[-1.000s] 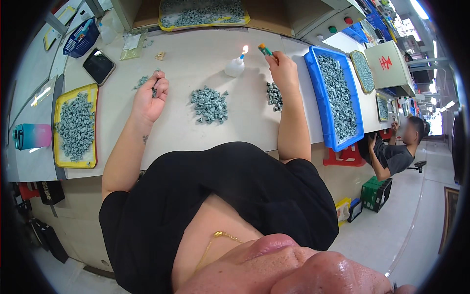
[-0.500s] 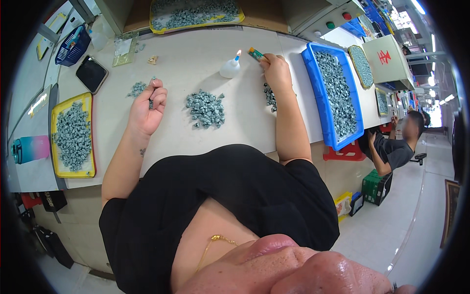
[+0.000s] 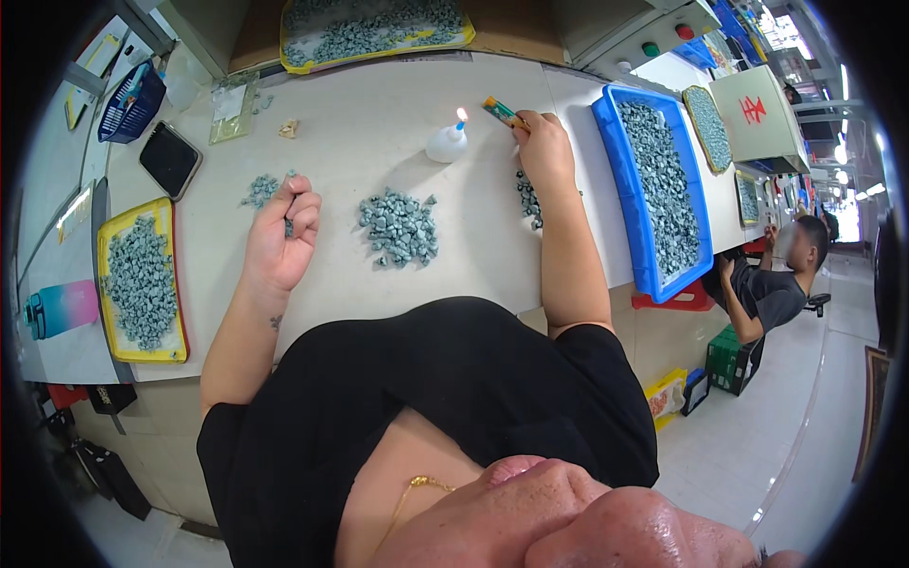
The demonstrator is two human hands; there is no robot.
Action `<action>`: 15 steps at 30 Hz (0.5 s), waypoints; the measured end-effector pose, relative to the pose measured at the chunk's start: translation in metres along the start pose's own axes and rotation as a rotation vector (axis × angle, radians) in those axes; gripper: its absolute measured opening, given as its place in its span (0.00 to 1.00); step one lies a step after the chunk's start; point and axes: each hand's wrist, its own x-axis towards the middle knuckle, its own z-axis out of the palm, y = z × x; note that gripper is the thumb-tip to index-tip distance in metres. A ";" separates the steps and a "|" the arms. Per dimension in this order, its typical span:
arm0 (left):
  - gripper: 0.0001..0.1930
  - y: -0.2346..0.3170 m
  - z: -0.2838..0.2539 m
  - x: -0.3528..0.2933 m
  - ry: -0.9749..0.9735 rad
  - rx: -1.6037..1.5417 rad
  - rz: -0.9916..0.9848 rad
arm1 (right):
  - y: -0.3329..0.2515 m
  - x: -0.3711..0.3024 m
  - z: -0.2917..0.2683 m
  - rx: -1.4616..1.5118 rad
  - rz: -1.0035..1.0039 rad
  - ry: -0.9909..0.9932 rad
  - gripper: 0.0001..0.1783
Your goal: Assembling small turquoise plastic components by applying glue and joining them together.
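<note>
My left hand [image 3: 284, 232] is raised over the left of the worktop with its fingers curled in. Thumb and forefinger pinch a small grey-green stone [image 3: 292, 174], and darker pieces show in the palm. Just beyond it lies a small heap of like stones [image 3: 258, 192]. Farther right, my right hand [image 3: 547, 150] grips a short green-and-yellow stick [image 3: 503, 113] near one end. A white, squat spirit lamp [image 3: 447, 145] with a blue neck burns to the left of that stick. A larger stone heap [image 3: 399, 228] sits between my forearms; another [image 3: 527, 197] is partly hidden by my right arm.
A blue tray [image 3: 653, 270] of stones stands at right, a yellow-rimmed tray [image 3: 107, 327] at left, another [image 3: 379, 60] on the far shelf. At left are a phone [image 3: 170, 160], a blue basket [image 3: 130, 106] and a bottle [image 3: 64, 309]. A co-worker [image 3: 767, 289] sits at far right.
The view has shifted slightly, so the worktop and the things on it appear a little lower. Both hands keep the same grip and nearly the same places relative to the heaps and lamp.
</note>
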 end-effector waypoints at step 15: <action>0.01 -0.009 0.010 -0.007 -0.020 0.096 -0.013 | -0.003 0.003 -0.012 0.027 -0.018 0.175 0.17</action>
